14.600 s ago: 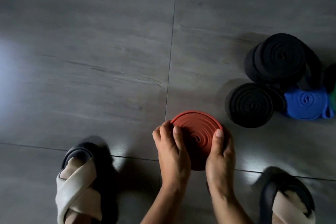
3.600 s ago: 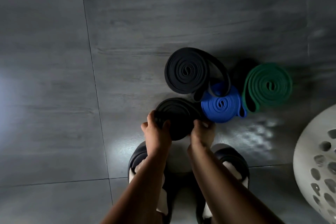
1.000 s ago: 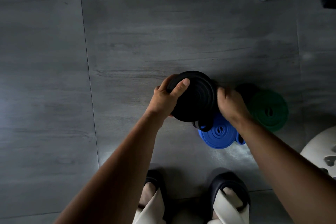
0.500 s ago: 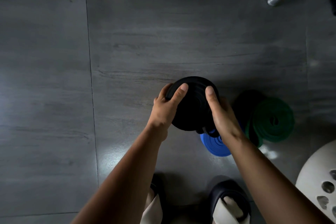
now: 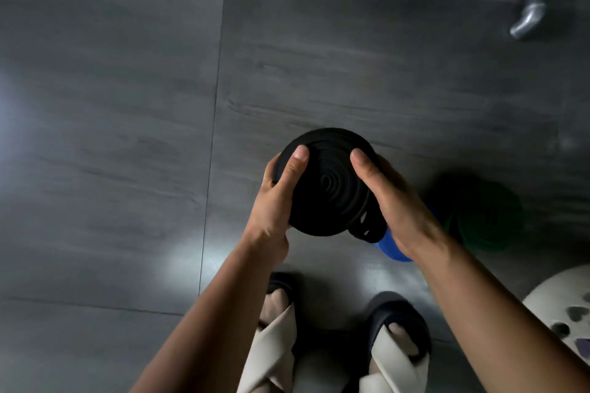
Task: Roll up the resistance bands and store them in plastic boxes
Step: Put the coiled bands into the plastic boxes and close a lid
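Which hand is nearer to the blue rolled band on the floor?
Right. The right hand grips the right side of the black rolled band, directly over the blue rolled band, partly hiding it. The left hand grips the roll's left side, farther away.

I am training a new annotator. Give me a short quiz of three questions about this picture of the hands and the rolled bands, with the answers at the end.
1. True or false: only one hand holds the black roll.
2. Which roll is partly hidden behind the right hand? A. red roll B. blue roll C. white roll
3. Fill in: the green roll lies on the ___.
Key: 1 false, the left hand grips it too; 2 B; 3 floor.
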`<act>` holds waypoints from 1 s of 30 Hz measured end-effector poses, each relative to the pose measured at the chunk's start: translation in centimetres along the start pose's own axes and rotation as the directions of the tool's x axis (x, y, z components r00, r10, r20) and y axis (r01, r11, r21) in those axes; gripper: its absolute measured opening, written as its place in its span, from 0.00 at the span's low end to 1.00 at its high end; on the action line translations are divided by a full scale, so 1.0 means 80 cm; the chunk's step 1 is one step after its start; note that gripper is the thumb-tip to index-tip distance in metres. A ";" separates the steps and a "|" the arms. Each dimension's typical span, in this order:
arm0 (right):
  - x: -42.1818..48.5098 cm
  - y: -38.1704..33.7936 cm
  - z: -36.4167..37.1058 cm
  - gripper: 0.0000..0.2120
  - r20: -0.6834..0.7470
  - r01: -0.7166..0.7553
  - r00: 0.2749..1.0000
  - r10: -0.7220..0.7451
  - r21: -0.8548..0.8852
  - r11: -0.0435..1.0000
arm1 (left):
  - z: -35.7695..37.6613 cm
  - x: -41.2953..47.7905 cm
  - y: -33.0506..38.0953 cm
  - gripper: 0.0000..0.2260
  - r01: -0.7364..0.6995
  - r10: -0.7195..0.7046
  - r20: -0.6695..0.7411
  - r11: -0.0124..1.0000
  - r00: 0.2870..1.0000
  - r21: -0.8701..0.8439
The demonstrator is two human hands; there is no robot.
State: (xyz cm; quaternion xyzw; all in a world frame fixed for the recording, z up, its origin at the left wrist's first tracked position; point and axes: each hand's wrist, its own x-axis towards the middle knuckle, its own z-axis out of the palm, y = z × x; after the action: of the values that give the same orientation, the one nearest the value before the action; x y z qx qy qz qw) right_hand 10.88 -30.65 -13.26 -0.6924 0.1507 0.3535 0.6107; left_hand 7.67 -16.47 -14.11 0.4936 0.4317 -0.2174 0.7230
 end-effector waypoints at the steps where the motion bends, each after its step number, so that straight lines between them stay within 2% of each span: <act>1: -0.017 -0.009 0.002 0.27 0.039 -0.011 0.999 0.012 -0.026 1.000 | -0.005 -0.018 0.002 0.28 0.012 -0.012 -0.015 1.000 1.000 -0.021; 4: -0.072 -0.039 0.019 0.22 0.054 -0.032 0.998 0.036 -0.083 0.996 | -0.017 -0.091 0.013 0.24 0.033 -0.037 -0.028 0.991 0.999 -0.129; 8: -0.144 -0.092 0.055 0.28 0.093 -0.074 0.992 0.081 -0.075 0.994 | -0.031 -0.195 0.043 0.20 -0.003 -0.011 -0.070 0.980 0.998 -0.200; 10: -0.177 -0.127 0.076 0.22 0.110 -0.097 0.988 0.107 -0.087 0.991 | -0.042 -0.246 0.062 0.19 -0.034 0.008 -0.105 0.968 0.994 -0.247; 12: -0.208 -0.168 0.102 0.14 0.102 -0.097 0.989 0.108 -0.102 0.990 | -0.058 -0.297 0.081 0.21 -0.047 0.009 -0.115 0.942 0.993 -0.331; 16: -0.268 -0.249 0.170 0.23 0.144 -0.046 0.986 0.080 -0.223 0.974 | -0.100 -0.390 0.116 0.32 -0.103 0.030 -0.171 0.895 0.985 -0.434; 18: -0.295 -0.286 0.208 0.20 0.165 -0.028 0.983 0.077 -0.284 0.959 | -0.124 -0.430 0.133 0.35 -0.166 0.055 -0.237 0.862 0.970 -0.480; 20: -0.320 -0.319 0.252 0.19 0.212 -0.021 0.973 0.087 -0.294 0.955 | -0.150 -0.466 0.153 0.33 -0.216 0.059 -0.303 0.828 0.951 -0.518; 23: -0.353 -0.362 0.315 0.14 0.367 -0.022 0.921 0.135 -0.297 0.955 | -0.198 -0.510 0.178 0.32 -0.274 0.065 -0.369 0.788 0.927 -0.551; 25: -0.370 -0.386 0.350 0.19 0.510 -0.009 0.838 0.197 -0.348 0.938 | -0.239 -0.535 0.193 0.31 -0.314 0.086 -0.402 0.776 0.912 -0.547; 27: -0.386 -0.406 0.386 0.26 0.593 0.051 0.765 0.250 -0.443 0.895 | -0.281 -0.559 0.205 0.30 -0.328 0.082 -0.416 0.755 0.906 -0.567; 28: -0.393 -0.413 0.407 0.29 0.617 0.093 0.743 0.261 -0.480 0.872 | -0.301 -0.569 0.209 0.30 -0.330 0.069 -0.423 0.742 0.903 -0.583; 30: -0.406 -0.421 0.447 0.32 0.608 0.132 0.757 0.237 -0.498 0.857 | -0.334 -0.588 0.219 0.28 -0.346 0.060 -0.444 0.722 0.894 -0.599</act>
State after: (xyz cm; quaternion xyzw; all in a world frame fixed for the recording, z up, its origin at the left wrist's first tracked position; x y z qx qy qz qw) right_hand -1.34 3.16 33.34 -0.6577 -0.1502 0.6160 0.4068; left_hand -15.35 9.65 30.81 0.2822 0.5585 0.1365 0.7680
